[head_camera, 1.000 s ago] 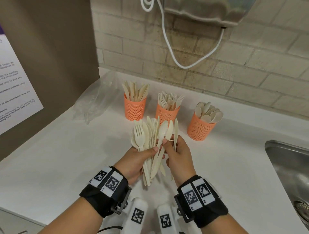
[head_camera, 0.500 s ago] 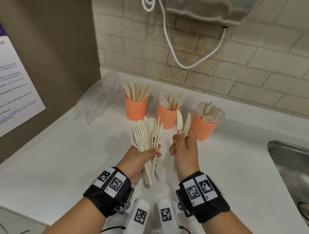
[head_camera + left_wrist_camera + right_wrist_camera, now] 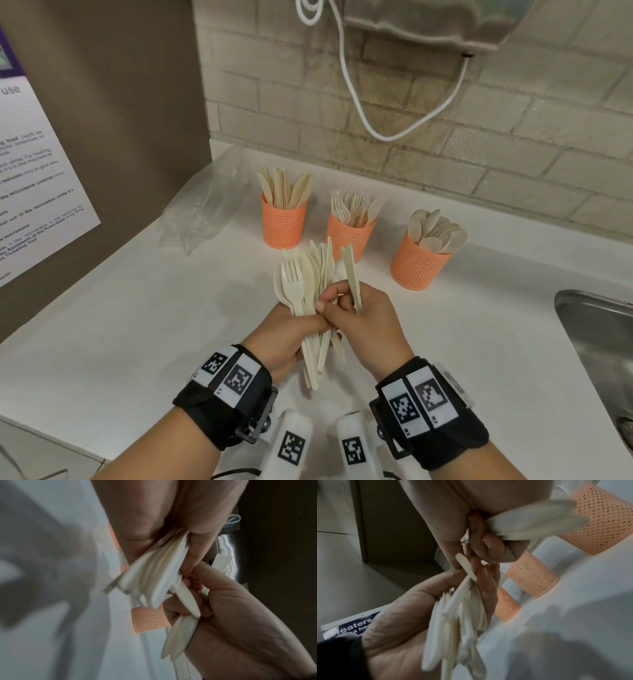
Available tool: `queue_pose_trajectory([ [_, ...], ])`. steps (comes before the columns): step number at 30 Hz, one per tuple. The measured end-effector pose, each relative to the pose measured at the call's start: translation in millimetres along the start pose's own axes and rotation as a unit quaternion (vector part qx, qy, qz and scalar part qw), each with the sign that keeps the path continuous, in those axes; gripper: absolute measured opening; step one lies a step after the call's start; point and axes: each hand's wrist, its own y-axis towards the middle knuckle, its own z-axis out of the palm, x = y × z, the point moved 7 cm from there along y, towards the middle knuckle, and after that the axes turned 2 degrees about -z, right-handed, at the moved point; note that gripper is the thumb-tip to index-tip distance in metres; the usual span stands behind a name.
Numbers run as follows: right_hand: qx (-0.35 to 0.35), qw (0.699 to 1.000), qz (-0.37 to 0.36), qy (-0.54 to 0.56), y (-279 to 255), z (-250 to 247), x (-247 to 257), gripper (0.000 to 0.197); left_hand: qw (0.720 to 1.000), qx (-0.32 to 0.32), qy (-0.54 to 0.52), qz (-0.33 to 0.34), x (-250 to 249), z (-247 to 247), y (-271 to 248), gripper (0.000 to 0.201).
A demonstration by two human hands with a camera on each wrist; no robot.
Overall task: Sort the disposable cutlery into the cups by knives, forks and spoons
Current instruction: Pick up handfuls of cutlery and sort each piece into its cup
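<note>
My left hand (image 3: 282, 337) grips a fanned bundle of pale mixed cutlery (image 3: 305, 287) above the white counter (image 3: 137, 308); its handles (image 3: 154, 577) stick out below the fist. My right hand (image 3: 364, 320) holds a knife (image 3: 352, 277) upright, and its thumb and forefinger touch the bundle. In the right wrist view two handles (image 3: 530, 524) show in that hand. Behind stand three orange mesh cups: knives (image 3: 283, 222), forks (image 3: 349, 236), spoons (image 3: 419, 263).
A crumpled clear plastic bag (image 3: 205, 205) lies left of the cups. A steel sink (image 3: 603, 359) opens at the right edge. A white cable (image 3: 359, 113) hangs down the brick wall. A brown panel with a poster (image 3: 34, 171) closes the left side.
My right hand drew pieces out of the bundle and lifted them to the right, then came back; its fingers now touch the bundle again. The left hand has barely moved.
</note>
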Motion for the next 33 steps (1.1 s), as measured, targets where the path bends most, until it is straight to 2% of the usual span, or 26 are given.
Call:
queue_pose_trajectory([
  [3,-0.011,0.999,-0.010,-0.038,0,-1,4,0.018,1.000,0.011,-0.006,-0.004,-1,1,-1,0.036],
  [6,-0.018,0.994,-0.036,-0.100,-1,-3,9,0.006,0.999,0.027,-0.020,-0.019,0,1,0,0.045],
  [7,-0.020,0.993,-0.038,-0.108,-1,-3,10,0.009,0.999,0.029,-0.026,-0.025,0,1,1,0.047],
  [13,-0.014,0.994,-0.007,-0.106,0,-1,2,0.020,0.993,0.068,-0.083,-0.049,1,6,1,0.064],
  [20,-0.004,0.994,-0.016,-0.105,-4,4,5,0.009,0.989,0.080,-0.110,-0.054,-3,11,-2,0.072],
  [25,0.002,0.995,-0.011,-0.103,-6,5,3,0.005,0.988,0.058,-0.125,-0.063,3,6,1,0.073],
  [30,0.002,0.996,-0.004,-0.094,-2,4,2,0.018,0.995,0.053,-0.069,-0.054,2,7,1,0.063],
  [33,0.011,0.995,0.010,-0.103,2,4,2,0.015,0.996,0.048,-0.059,-0.054,3,6,1,0.065],
])
